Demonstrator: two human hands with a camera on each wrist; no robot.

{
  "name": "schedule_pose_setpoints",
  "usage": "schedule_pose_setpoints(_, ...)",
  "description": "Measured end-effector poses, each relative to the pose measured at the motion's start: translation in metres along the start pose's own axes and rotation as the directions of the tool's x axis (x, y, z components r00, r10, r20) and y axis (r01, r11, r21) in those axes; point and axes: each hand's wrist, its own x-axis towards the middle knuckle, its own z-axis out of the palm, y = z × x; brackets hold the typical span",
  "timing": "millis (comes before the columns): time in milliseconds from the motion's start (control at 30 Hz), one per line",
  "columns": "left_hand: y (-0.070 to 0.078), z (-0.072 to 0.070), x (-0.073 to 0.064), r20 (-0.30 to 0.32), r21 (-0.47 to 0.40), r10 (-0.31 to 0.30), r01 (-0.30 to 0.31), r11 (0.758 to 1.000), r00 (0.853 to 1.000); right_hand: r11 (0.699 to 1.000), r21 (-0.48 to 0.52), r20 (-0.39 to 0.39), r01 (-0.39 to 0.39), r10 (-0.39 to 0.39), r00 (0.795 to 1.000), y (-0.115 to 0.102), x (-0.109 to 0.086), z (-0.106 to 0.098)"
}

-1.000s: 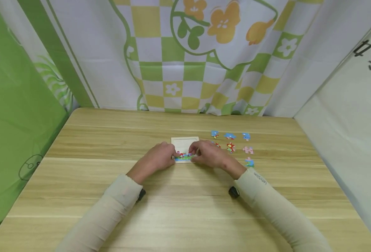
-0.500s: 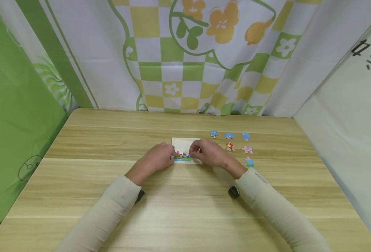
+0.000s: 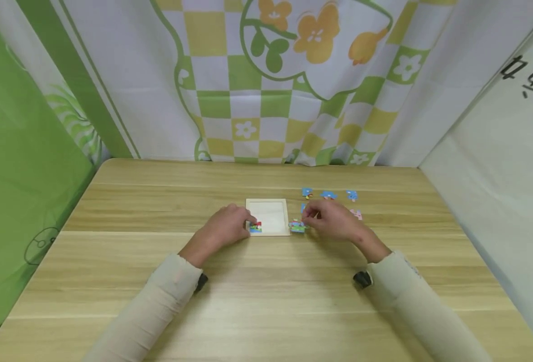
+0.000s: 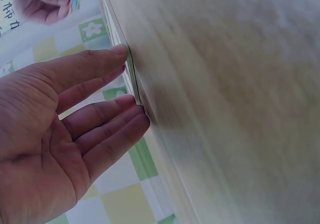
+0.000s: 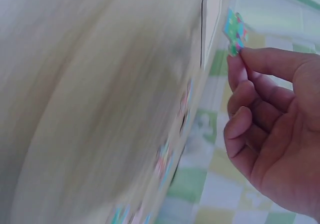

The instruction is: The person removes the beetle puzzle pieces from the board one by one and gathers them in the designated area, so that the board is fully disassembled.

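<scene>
A small wooden puzzle tray (image 3: 271, 210) lies flat on the table, with one colourful jigsaw piece (image 3: 256, 227) in its near left corner. My left hand (image 3: 226, 224) rests at the tray's left side, a fingertip over that piece. In the left wrist view, the left thumb and nearly straight fingers (image 4: 107, 129) touch the tray's edge. Just right of the tray, my right hand (image 3: 334, 218) pinches a green and blue jigsaw piece (image 3: 297, 227) between thumb and index finger. The right wrist view shows this piece (image 5: 234, 32) raised at the fingertips, the other fingers curled.
Several loose jigsaw pieces lie right of the tray, including a blue one (image 3: 328, 194) and another blue one (image 3: 352, 194) at the back. The right hand partly covers others, such as a pink piece (image 3: 356, 214). A patterned curtain (image 3: 275, 100) hangs behind the table.
My right hand has lifted a jigsaw piece out of the tray's bottom row and carried it right, past the tray's edge. My left hand has stayed at the tray's left side.
</scene>
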Motion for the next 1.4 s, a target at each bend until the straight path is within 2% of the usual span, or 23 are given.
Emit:
schedule_pose_setpoints(267,0.000,0.000,0.000,0.006,-0.074,-0.039,0.039,0.996,0.999,0.999,-0.006,0.024,-0.051,0.051,0.998,0.026,-0.027,-0.021)
schedule_pose_setpoints(400,0.000,0.000,0.000,0.009,-0.085,-0.048,0.049,0.995,0.999,0.999,-0.002,0.041,-0.049,0.049,0.998,0.034,-0.035,-0.026)
schedule_pose_setpoints(533,0.000,-0.001,0.000,0.007,-0.099,-0.054,0.054,0.994,0.999,0.997,-0.011,0.054,-0.079,0.080,0.995,0.039,-0.041,-0.030)
schedule_pose_setpoints(933,-0.001,-0.001,0.001,0.015,-0.104,-0.078,0.079,0.991,0.997,0.985,-0.026,0.083,-0.171,0.172,0.982,0.052,-0.043,-0.031)
schedule_pose_setpoints(1067,-0.002,-0.001,0.001,0.021,-0.112,-0.075,0.077,0.991,0.997,0.982,-0.036,0.098,-0.184,0.187,0.977,0.055,-0.042,-0.030)
schedule_pose_setpoints(1233,-0.002,-0.001,0.000,0.027,-0.099,-0.099,0.102,0.990,0.995,0.980,-0.039,0.109,-0.196,0.199,0.974,0.055,-0.041,-0.029)
schedule_pose_setpoints(1400,-0.002,-0.002,0.001,0.029,-0.105,-0.119,0.122,0.987,0.992,0.981,-0.059,0.083,-0.183,0.187,0.979,0.054,-0.040,-0.028)
